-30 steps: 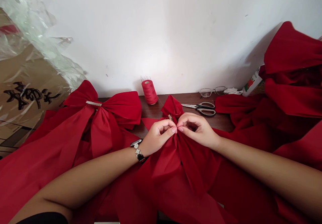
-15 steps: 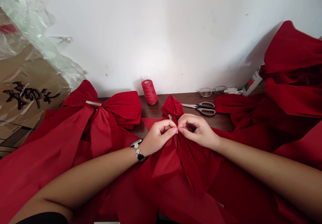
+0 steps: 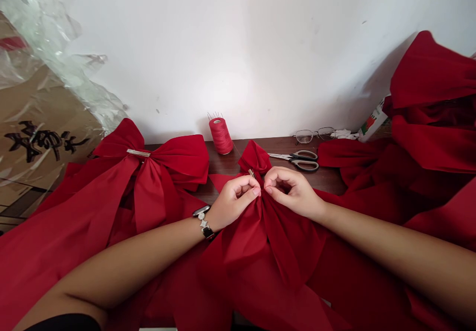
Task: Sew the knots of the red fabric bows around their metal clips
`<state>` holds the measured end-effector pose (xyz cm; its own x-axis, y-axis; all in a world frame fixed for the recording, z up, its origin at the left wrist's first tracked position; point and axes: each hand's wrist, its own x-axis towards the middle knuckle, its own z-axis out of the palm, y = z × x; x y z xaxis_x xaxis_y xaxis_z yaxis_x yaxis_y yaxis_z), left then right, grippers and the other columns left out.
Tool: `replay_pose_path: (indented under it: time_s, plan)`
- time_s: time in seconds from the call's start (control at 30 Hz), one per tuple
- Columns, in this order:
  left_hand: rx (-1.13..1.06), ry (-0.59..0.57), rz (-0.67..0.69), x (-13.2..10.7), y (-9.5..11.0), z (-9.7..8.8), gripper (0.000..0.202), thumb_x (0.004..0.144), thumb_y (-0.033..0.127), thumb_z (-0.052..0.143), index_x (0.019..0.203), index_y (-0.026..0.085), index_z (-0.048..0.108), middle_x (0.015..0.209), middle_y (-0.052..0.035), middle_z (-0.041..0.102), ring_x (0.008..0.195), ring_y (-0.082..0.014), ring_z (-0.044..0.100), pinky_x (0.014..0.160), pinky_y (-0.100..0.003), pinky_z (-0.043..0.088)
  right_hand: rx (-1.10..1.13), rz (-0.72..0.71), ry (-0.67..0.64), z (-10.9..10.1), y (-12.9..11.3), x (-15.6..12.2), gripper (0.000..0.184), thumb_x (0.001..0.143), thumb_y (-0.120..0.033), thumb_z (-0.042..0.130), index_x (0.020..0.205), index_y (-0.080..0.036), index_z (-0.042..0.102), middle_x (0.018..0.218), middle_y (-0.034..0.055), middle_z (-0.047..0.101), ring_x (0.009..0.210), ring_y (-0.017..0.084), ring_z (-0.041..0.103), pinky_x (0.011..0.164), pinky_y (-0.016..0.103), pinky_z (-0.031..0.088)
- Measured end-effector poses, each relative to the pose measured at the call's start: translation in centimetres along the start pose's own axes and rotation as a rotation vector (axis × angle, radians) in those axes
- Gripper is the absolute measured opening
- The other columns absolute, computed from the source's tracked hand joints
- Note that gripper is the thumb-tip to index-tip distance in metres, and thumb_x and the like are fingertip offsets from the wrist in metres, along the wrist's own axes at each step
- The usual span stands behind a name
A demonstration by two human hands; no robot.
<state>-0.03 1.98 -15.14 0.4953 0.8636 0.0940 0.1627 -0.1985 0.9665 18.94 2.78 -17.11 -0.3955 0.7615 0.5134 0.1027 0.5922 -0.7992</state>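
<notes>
A large red fabric bow [image 3: 256,242] lies in front of me, its gathered middle under my fingertips. A metal clip [image 3: 252,173] shows at that middle, just above my fingers. My left hand [image 3: 238,199] is closed in a pinch at the gathers, on the left side. Just to the right, my right hand [image 3: 292,191] is pinched too, thumb against forefinger, a small gap from the left fingertips. Whatever is between the fingers of either hand is too small to make out; no thread or needle shows clearly there.
A red thread spool [image 3: 221,137] with needles stuck in its top stands by the wall. Scissors [image 3: 293,159] and eyeglasses [image 3: 314,134] lie behind my right hand. Another clipped red bow [image 3: 182,160] is at left, more red fabric [image 3: 435,142] at right. A cardboard box [image 3: 40,123] stands far left.
My right hand has shifted slightly right and up, opening a small gap between the fingertips of the two hands. My left hand has barely moved.
</notes>
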Motion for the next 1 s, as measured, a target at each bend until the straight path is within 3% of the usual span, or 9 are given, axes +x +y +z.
replay_pose_path:
  time_s: [0.23,0.47,0.6,0.73,0.87,1.0]
  plan:
    - [0.018,0.014,0.014,0.0,0.0,0.1,0.029,0.089,0.042,0.052,0.075,0.016,0.050,0.056,0.0073,0.036,0.050,-0.0063,0.029,0.048,-0.021,0.025,0.055,0.056,0.001,0.0,0.1,-0.1,0.018,0.091,-0.031,0.055,0.079,-0.017,0.055,0.069,0.0002,0.051,0.060,0.010,0.044,0.055,0.024,0.037]
    - [0.033,0.048,0.015,-0.1,-0.1,0.1,0.030,0.089,0.044,0.052,0.076,0.017,0.050,0.054,0.0075,0.035,0.050,-0.0072,0.029,0.049,-0.022,0.025,0.112,0.075,0.010,-0.1,0.1,-0.2,0.024,0.092,-0.040,0.054,0.093,-0.017,0.057,0.072,0.0004,0.053,0.061,0.010,0.046,0.057,0.023,0.040]
    - [0.022,0.044,0.027,-0.1,-0.1,0.1,0.031,0.088,0.044,0.053,0.075,0.017,0.049,0.056,0.0075,0.035,0.051,-0.0068,0.029,0.050,-0.022,0.026,0.052,0.043,-0.005,0.0,0.1,-0.1,0.019,0.090,-0.037,0.058,0.090,-0.018,0.060,0.072,0.0011,0.053,0.061,0.011,0.047,0.055,0.024,0.039]
    - [0.027,0.035,0.042,-0.1,-0.1,0.2,0.029,0.089,0.042,0.053,0.075,0.016,0.051,0.061,0.0055,0.040,0.054,-0.0069,0.033,0.051,-0.021,0.029,-0.034,-0.047,-0.002,-0.1,0.0,0.0,0.014,0.092,-0.028,0.057,0.082,-0.018,0.060,0.075,0.0034,0.057,0.070,0.013,0.052,0.063,0.026,0.042]
    - [0.059,0.065,0.114,0.0,-0.1,-0.1,0.026,0.091,0.037,0.051,0.080,0.015,0.059,0.075,-0.0011,0.052,0.059,-0.0082,0.041,0.053,-0.021,0.035,-0.066,-0.085,0.000,-0.2,-0.3,0.2,0.012,0.093,-0.023,0.054,0.083,-0.018,0.057,0.079,0.0034,0.057,0.074,0.014,0.053,0.070,0.027,0.043]
    - [0.213,0.233,0.252,0.1,0.0,-0.5,0.020,0.093,0.031,0.049,0.099,0.017,0.061,0.103,-0.0075,0.052,0.070,-0.0099,0.049,0.058,-0.021,0.044,-0.054,-0.047,0.070,-0.5,-1.0,0.8,0.014,0.094,-0.027,0.052,0.084,-0.019,0.055,0.085,0.0042,0.058,0.082,0.015,0.055,0.078,0.029,0.044]
